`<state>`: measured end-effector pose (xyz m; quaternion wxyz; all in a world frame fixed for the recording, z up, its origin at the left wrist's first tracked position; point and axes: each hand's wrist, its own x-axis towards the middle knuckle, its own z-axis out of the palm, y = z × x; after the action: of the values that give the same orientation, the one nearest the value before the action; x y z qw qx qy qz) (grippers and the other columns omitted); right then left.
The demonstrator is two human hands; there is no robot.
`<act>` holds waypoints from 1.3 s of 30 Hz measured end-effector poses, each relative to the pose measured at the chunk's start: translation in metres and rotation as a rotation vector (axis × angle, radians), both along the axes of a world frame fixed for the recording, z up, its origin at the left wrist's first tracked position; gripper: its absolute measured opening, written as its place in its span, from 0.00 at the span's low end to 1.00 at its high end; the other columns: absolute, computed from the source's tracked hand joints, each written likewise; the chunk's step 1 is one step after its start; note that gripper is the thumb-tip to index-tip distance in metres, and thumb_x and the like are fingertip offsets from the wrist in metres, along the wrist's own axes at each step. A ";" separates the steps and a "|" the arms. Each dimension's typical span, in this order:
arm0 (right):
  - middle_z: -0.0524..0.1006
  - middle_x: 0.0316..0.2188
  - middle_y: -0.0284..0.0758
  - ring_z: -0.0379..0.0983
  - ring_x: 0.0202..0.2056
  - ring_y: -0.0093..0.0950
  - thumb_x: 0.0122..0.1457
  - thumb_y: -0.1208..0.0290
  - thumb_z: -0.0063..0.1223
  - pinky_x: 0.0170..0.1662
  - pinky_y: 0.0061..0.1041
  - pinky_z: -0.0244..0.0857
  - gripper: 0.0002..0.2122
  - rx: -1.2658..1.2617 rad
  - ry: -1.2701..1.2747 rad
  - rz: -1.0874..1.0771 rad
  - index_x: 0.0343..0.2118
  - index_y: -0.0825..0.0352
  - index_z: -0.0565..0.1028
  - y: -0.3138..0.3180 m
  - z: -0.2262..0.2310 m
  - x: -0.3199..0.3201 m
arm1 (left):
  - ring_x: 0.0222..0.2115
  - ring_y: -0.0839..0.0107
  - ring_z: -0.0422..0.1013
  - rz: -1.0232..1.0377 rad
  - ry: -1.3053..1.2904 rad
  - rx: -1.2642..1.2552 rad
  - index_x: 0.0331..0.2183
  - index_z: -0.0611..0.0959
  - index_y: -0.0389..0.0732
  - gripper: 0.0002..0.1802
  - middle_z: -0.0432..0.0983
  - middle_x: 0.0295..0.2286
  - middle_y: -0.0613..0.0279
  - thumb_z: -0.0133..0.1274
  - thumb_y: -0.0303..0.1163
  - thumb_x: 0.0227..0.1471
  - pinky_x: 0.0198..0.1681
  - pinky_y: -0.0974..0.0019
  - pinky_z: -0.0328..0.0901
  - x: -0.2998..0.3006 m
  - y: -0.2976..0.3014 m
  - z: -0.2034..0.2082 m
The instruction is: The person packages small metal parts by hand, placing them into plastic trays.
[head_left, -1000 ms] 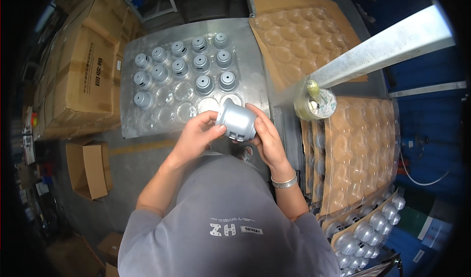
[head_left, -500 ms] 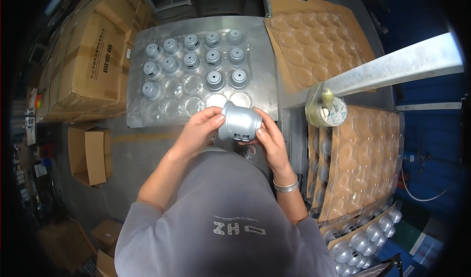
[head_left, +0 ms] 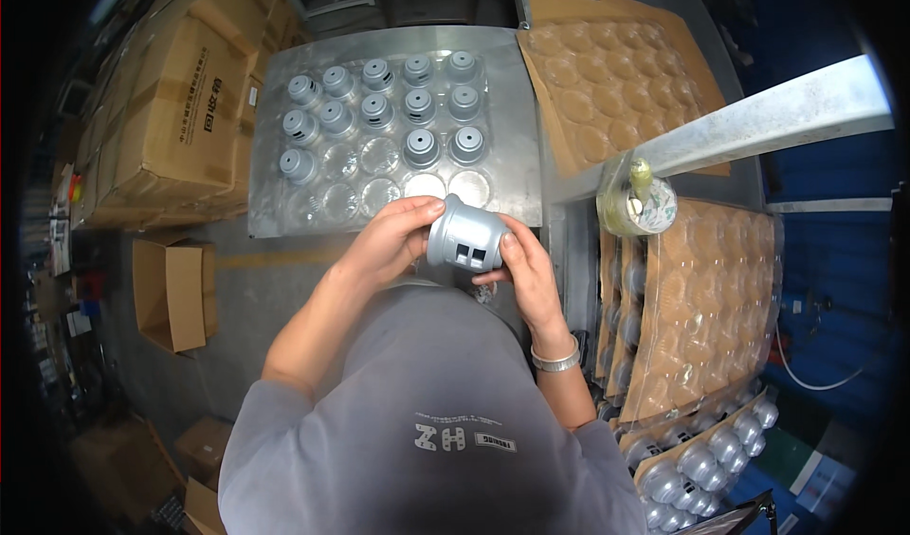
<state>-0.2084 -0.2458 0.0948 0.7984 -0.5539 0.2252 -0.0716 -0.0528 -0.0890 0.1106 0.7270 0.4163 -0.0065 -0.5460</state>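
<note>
Between my two hands is a grey cup-shaped housing [head_left: 466,233], lying on its side with its flared rim to the left. My left hand [head_left: 398,238] closes on the rim end. The fingers of my right hand [head_left: 524,265] grip the narrower end. Dark rectangular slots in its wall face up toward me. Just beyond, a clear plastic tray [head_left: 334,192] with round pockets lies on a metal table [head_left: 512,170]. Several similar grey housings [head_left: 375,109] stand in its far pockets, while some nearer pockets hold nothing.
Large cardboard boxes [head_left: 156,108] are stacked at the left, with a small open carton [head_left: 173,293] on the floor. At the right, a brown sheet with a clear tray [head_left: 616,80] lies flat. A metal beam [head_left: 758,118] carries tape rolls [head_left: 645,203] above stacked trays [head_left: 706,308].
The housing has turned a little in my hands, so its slots show more fully toward me. Both hands keep their grip. The view has shifted slightly.
</note>
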 end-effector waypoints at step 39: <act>0.81 0.29 0.40 0.77 0.25 0.24 0.63 0.57 0.54 0.32 0.26 0.71 0.26 -0.645 0.203 -0.046 0.56 0.73 0.64 0.028 -0.003 -0.030 | 0.38 0.73 0.76 -0.083 -0.116 -0.134 0.44 0.79 0.34 0.15 0.80 0.38 0.59 0.60 0.25 0.53 0.45 0.68 0.71 -0.008 0.023 -0.064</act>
<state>-0.2381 -0.2173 0.0913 0.5536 -0.7770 0.2818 -0.1016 -0.0612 -0.0658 0.0466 0.7285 0.3970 -0.1026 -0.5488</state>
